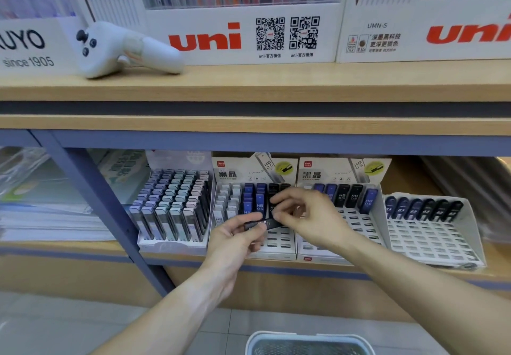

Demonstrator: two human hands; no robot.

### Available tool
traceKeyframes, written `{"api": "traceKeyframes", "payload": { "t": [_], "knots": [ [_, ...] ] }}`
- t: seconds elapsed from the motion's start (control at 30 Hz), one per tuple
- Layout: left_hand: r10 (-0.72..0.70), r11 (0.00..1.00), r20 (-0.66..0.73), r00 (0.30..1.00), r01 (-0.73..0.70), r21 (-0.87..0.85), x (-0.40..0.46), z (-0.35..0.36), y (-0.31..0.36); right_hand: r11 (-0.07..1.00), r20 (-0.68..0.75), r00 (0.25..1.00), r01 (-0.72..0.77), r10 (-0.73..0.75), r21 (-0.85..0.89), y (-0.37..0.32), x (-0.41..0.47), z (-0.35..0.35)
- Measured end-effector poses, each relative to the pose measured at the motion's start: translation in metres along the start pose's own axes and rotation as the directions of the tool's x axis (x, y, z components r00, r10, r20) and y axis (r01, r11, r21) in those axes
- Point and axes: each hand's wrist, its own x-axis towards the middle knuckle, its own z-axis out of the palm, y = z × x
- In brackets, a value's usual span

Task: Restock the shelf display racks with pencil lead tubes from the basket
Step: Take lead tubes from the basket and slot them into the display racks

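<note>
Both hands are up at the lower shelf (276, 264), in front of the second display rack (279, 244) from the left. Left hand (235, 237) grips one end of a black pencil lead tube (262, 224), fingers curled under it, thumb on top. Right hand (304, 213) pinches the other end with its fingertips, the rest of the fingers arched above. The tube lies roughly level, held clear above the rack's empty front slots.

That rack holds white, blue and black tubes in its back rows. The next rack right (356, 227) has blue and black HB 0.5 tubes along the back only. The far right rack (431, 233) has one back row of dark tubes. The far left rack (171, 208) is packed full with pastel-capped tubes.

Basket (309, 339) sits on the floor at the bottom edge, below the arms; only its rim and part of the inside show, contents unreadable.

A white handheld controller (121, 50) lies on the upper shelf (304, 83) in front of uni pen boxes (243, 36).
</note>
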Motion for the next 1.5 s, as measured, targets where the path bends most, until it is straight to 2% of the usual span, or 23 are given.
{"api": "traceKeyframes", "payload": {
  "t": [0.13, 0.27, 0.4, 0.47, 0.57, 0.67, 0.77, 0.9, 1.3, 1.5],
  "knots": [
    [0.044, 0.995, -0.022, 0.999, -0.046, -0.093, 0.001, 0.005, -0.001, 0.998, 0.080, 0.997, 0.001, -0.005, 0.058, 0.003, -0.012, -0.002],
    [0.061, 0.995, -0.001, 0.998, -0.061, -0.073, 0.001, 0.008, 0.000, 0.996, 0.119, 0.989, 0.077, -0.083, 0.049, 0.001, -0.019, -0.006],
    [0.075, 0.996, 0.098, 0.992, -0.070, -0.058, 0.002, 0.009, -0.001, 0.996, 0.025, 0.996, 0.090, -0.090, 0.002, 0.008, -0.020, -0.010],
    [0.087, 0.996, 0.132, 0.987, -0.088, -0.001, 0.002, 0.010, -0.001, 0.994, -0.065, 0.993, 0.097, -0.100, -0.051, 0.012, -0.017, -0.014],
    [0.117, 0.975, 0.139, 0.983, -0.140, 0.173, 0.003, 0.010, -0.007, 0.986, -0.182, 0.977, 0.081, -0.108, -0.149, 0.021, -0.010, -0.017],
    [0.143, 0.920, 0.149, 0.979, -0.186, 0.344, 0.006, 0.011, -0.012, 0.978, -0.203, 0.970, 0.101, -0.138, -0.183, 0.026, -0.006, -0.015],
    [0.144, 0.869, 0.191, 0.971, -0.216, 0.444, 0.007, 0.016, -0.013, 0.970, -0.230, 0.955, 0.142, -0.187, -0.196, 0.025, -0.002, -0.007],
    [0.141, 0.845, 0.222, 0.965, -0.234, 0.481, 0.009, 0.025, -0.013, 0.956, -0.192, 0.957, 0.169, -0.217, -0.239, 0.025, 0.000, 0.002],
    [0.083, 0.820, 0.181, 0.980, -0.171, 0.547, 0.015, 0.032, -0.019, 0.948, -0.142, 0.975, 0.126, -0.173, -0.291, 0.040, 0.002, 0.009],
    [0.092, 0.825, 0.224, 0.970, -0.200, 0.529, 0.014, 0.031, -0.016, 0.923, -0.206, 0.962, 0.094, -0.181, -0.374, 0.042, 0.003, 0.008]
  ]
}}
